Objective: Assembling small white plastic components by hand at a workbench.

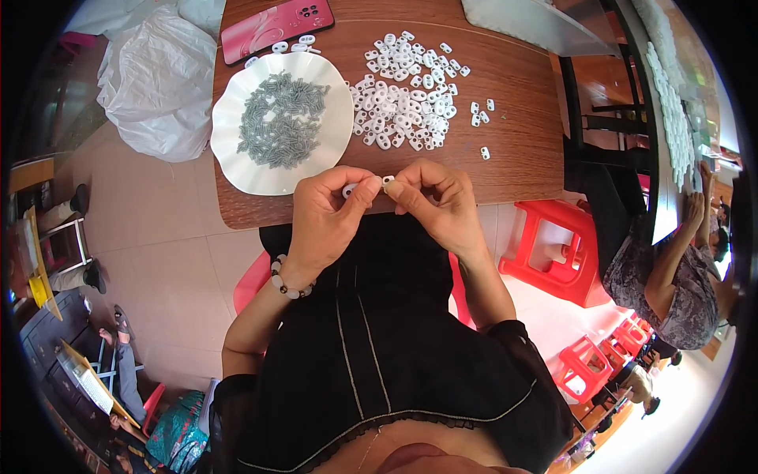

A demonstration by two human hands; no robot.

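My two hands meet just past the table's near edge. The fingers of my left hand [330, 212] are closed, with one white plastic piece [348, 190] tucked inside their curl. Between the fingertips of both hands sits another small white plastic piece [388, 180] with a hole in it, pinched by my right hand [444, 207]. Left of them stands a white scalloped plate [227, 146] holding many small grey springs [283, 118]. A heap of white two-holed plastic pieces [404, 110] lies beyond my hands. Fingers hide part of what I hold.
A pink phone [272, 30] lies at the table's far left, with several white pieces [280, 47] between it and the plate. A few loose pieces [485, 153] are scattered to the right. A white plastic bag [158, 87] is left of the table; a red stool [553, 253] stands right.
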